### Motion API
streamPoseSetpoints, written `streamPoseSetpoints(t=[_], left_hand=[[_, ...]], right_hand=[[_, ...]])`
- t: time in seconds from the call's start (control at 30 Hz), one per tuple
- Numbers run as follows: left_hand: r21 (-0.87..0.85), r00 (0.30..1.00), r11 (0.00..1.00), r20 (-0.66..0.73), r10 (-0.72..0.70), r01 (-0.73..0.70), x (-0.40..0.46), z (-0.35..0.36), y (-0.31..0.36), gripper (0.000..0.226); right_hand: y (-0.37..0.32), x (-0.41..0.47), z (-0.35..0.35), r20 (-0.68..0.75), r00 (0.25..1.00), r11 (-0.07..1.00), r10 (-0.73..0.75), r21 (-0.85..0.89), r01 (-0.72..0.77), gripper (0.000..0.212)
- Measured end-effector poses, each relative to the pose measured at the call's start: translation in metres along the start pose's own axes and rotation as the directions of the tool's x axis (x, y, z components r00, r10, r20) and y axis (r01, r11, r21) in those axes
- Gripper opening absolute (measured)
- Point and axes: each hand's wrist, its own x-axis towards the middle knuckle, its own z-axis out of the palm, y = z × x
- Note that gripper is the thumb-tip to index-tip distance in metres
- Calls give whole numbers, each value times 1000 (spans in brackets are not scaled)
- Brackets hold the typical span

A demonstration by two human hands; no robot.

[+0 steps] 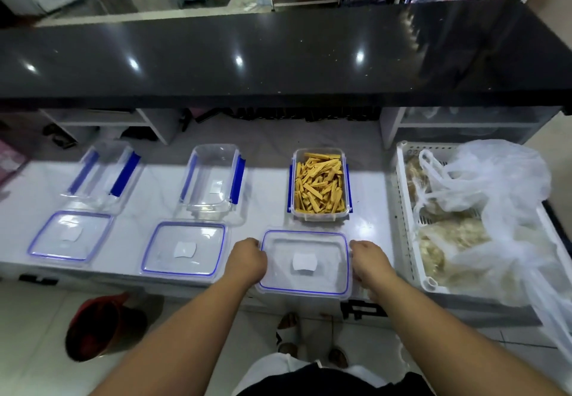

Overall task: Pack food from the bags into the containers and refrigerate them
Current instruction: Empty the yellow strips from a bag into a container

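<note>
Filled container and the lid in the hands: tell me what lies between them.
Nothing: in the head view only a bare strip of white counter separates the filled container from the lid that the left hand and right hand grip.

Crumpled plastic bags veil the pale food in the white crate, unidentifiable.

Bright overhead light, glare spots on black counter, fisheye bend at edges, slight blur.
</note>
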Motion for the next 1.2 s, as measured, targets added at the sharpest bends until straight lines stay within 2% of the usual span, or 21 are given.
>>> streamPoseSetpoints(t=[0.1,0.2,0.3,0.4,0.53,0.6,0.67,0.73,0.8,0.9,1.0,1.07,1.2], left_hand=[[-131,1000,991,1,20,-19,-8,-10,-1,21],[-412,996,911,77,54,-18,-17,-25,8,17],[-543,984,838,110,136,-55,-24,-43,25,16],[-571,973,804,33,228,-169,-25,-60,42,17],[-634,953,731,-34,301,-253,-20,-78,69,19],[-661,948,700,-51,315,-269,-16,-82,84,22],[-693,949,672,-60,310,-263,-8,-83,97,23],[-714,959,667,-24,282,-214,3,-84,108,18],[-736,966,669,85,244,-104,13,-86,116,19],[-750,936,656,283,208,81,23,-89,123,23],[-732,901,663,380,207,157,39,-92,125,32],[-710,901,694,371,225,119,55,-90,126,26],[-585,931,811,286,226,-17,88,-77,125,20]], right_hand=[[-2,-6,-8,58,991,921,118,367,-131,46],[-4,-15,-20,231,969,815,81,544,-198,53],[-9,-24,-28,400,916,797,-2,555,-240,42],[-15,-31,-31,521,852,805,-50,526,-275,31],[-24,-33,-33,657,751,796,-66,489,-358,38],[-31,-33,-33,666,740,798,-93,494,-345,39],[-40,-26,-32,620,777,815,-111,504,-286,37],[-52,-21,-28,525,844,839,-110,504,-204,35],[-66,-19,-22,394,910,845,-127,523,-109,29],[-83,-10,-13,113,978,821,-176,564,83,17],[-93,10,-6,-146,970,837,-197,490,244,14],[-94,27,-1,-260,942,888,-213,351,297,20],[-99,45,7,-346,909,950,-234,116,289,23]])
